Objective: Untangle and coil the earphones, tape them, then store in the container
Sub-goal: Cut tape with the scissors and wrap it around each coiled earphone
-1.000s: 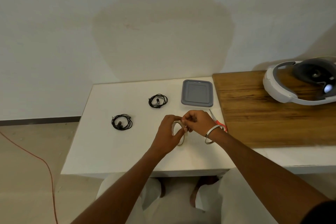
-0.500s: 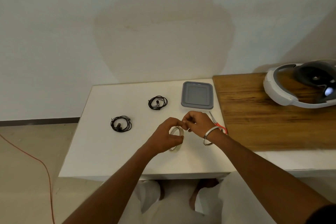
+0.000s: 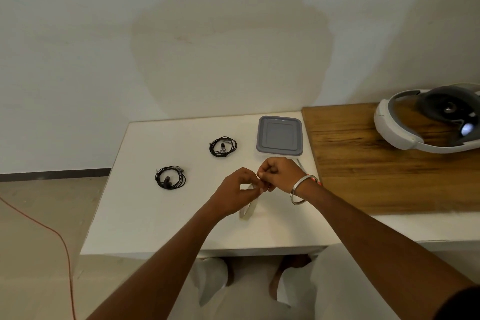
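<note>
Two earphone sets, both black and already coiled, flat on the white table (image 3: 145, 215): near earphones (image 3: 170, 177) toward the left, far earphones (image 3: 223, 147) further back, well apart from each other and from both hands. Neither visibly taped, though too small to be sure. Judged the taping step as the one in hand.

Held the tape roll (image 3: 249, 209) upright over the table's middle, left hand (image 3: 239, 193) curled round its upper part. Pinched at the roll's top rim with the right hand (image 3: 281, 174), thumb and fingertips closed together just beside the left fingers. Probably picking at the free end, itself too small to make out.

Grey container (image 3: 280, 135) at the table's back right corner, lid apparently on. Scissors (image 3: 301, 164) between it and the right wrist, mostly hidden behind the bracelet (image 3: 298, 192).

Next move, by judgement: peel out a short strip, cut it, then bring it to one coil and wrap it. Called for a firm grip on the roll and a clean pull, so that the strip would not fold onto itself
</note>
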{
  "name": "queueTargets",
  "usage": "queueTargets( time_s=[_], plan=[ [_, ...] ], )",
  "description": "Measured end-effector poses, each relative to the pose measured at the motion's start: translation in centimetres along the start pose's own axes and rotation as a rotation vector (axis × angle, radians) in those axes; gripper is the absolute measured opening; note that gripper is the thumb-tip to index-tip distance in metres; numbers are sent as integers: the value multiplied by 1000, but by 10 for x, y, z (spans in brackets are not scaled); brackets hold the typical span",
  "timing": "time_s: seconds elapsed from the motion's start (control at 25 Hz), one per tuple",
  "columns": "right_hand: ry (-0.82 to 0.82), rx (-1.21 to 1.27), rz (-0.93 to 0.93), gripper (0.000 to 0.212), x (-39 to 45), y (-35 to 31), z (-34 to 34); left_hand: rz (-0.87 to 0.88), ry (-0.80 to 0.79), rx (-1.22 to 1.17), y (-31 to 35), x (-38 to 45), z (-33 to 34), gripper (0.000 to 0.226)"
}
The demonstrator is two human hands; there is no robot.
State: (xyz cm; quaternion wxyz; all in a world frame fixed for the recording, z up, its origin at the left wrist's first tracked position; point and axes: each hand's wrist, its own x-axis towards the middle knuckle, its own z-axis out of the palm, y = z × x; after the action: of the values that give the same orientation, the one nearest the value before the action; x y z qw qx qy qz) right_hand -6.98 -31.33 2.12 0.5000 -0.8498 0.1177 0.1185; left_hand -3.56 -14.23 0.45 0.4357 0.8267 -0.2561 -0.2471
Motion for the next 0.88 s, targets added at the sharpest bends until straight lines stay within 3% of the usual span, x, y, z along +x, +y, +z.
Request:
queueTargets(
  time_s=[0.48, 0.6, 0.68, 0.8, 0.88],
  plan=[
    [-58, 100, 98, 8, 0, 7, -6, -81, -145, -12, 3, -3, 0, 34],
    [39, 138, 194, 10, 5, 20, -15, -112, -156, -8, 4, -4, -1, 37],
    [148, -85, 260, 12, 6, 34, -23, -113, -145, -46, 2, -5, -3, 37],
    [220, -669, 340, 17, -1, 54, -31, -109, -137, -74, 1, -6, -4, 38],
    [264, -748, 396, 21, -5, 66, -29, -106, -150, -106, 1, -5, -4, 39]
  ],
)
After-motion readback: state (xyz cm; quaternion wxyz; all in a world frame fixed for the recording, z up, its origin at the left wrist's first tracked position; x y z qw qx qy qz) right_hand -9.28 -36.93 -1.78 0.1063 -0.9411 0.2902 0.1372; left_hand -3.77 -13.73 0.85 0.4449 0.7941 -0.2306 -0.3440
